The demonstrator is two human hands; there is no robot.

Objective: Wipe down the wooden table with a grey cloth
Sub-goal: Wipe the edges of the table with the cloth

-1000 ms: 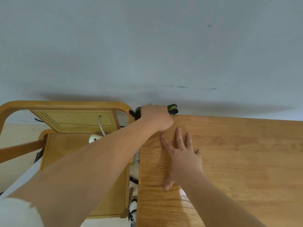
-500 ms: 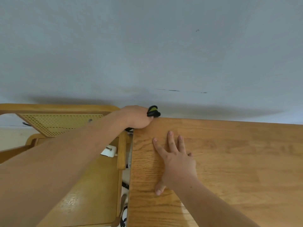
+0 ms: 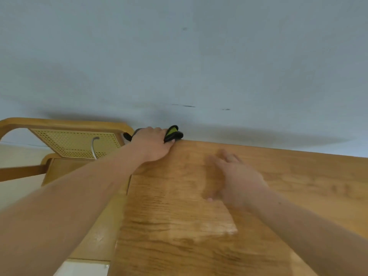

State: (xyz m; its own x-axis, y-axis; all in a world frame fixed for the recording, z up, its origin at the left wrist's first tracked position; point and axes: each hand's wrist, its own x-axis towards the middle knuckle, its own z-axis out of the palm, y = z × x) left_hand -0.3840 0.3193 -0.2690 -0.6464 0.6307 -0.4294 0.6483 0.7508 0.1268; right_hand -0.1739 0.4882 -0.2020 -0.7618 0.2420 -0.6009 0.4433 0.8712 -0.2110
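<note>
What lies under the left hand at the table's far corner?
A black and yellow-green item pokes out on both sides of the left hand; its middle is covered.

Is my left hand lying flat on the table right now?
No, the left hand grips a black and green thing at the table's far corner.

A wooden table [image 3: 179, 226], honey-coloured with darker streaks of grain, fills the lower right of the view, and its glossy top catches a pale patch of light near the front. At its far left corner a dark cloth [image 3: 172, 134] with a yellow-green patch sits bunched on the edge, gripped by the left hand [image 3: 153, 145]. The cloth's ends stick out on either side of the fingers.
</note>
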